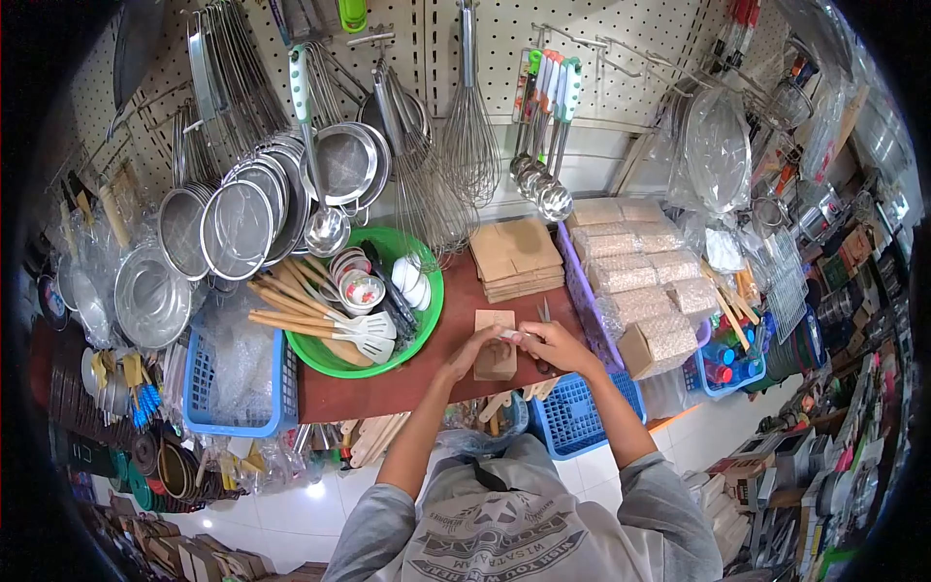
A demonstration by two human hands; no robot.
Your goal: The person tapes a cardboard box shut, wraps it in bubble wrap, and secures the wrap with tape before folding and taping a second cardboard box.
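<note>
My left hand (473,351) and my right hand (557,347) meet above a small brown cardboard box (496,364) on the reddish-brown table (441,373). Between their closed fingers is a small whitish piece (511,336), too small to name. The left palm partly covers the box's side. Just behind my right hand lie scissors (544,312), blades pointing away from me and partly hidden by the hand. A stack of flat brown cardboard (516,254) sits farther back on the table.
On the left, a green basin (427,335) holds wooden-handled spatulas, ladles and small bowls. Bubble-wrapped boxes (635,257) fill a purple basket (582,296) on the right. Blue baskets (242,427) flank the table's front. Strainers (238,228) and whisks (470,145) hang from the pegboard.
</note>
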